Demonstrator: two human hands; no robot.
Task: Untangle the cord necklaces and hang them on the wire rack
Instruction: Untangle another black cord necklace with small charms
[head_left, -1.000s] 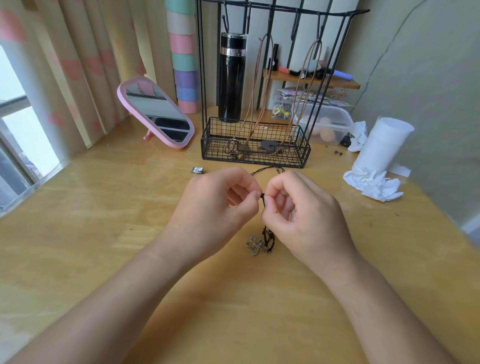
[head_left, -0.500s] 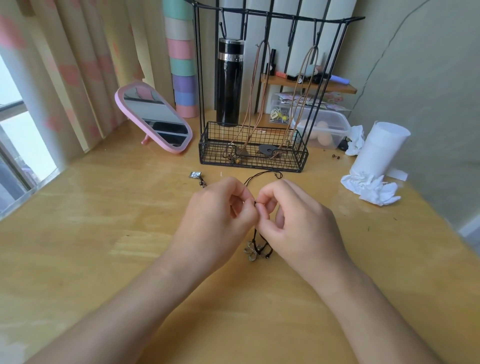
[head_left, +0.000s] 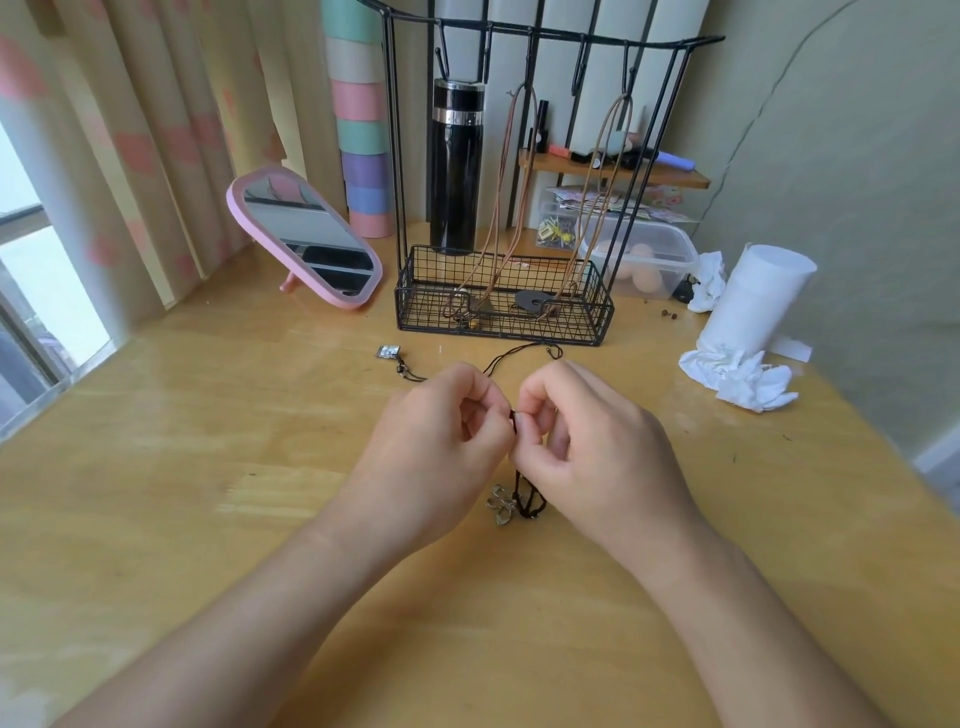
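Head view: a wooden table (head_left: 208, 519) is seen, with curtains along its left edge and a plain wall by the right edge. Near the table's middle the two hands are held close together, backs up, fingers curled. A dark cord necklace (head_left: 511, 356) is pinched at one spot by the thumb and fingertips of the left hand (head_left: 431, 457) and of the right hand (head_left: 597, 447). From that spot the cord is run down to a flower pendant (head_left: 501, 504) lying on the table just below the hands, and away in a loop toward the far edge, just in front of the wire rack (head_left: 498, 327). A square pendant (head_left: 388, 352) on a dark cord is laid left of the loop; whether it is the same cord cannot be told. Two tan cord necklaces (head_left: 511, 171) are hung from the rack's hooks, pendants resting in its basket. A pink mirror (head_left: 306, 234) is stood toward the far left corner, a black flask (head_left: 457, 171) behind the rack, a paper roll (head_left: 753, 296) and crumpled tissue (head_left: 743, 374) by the right edge.
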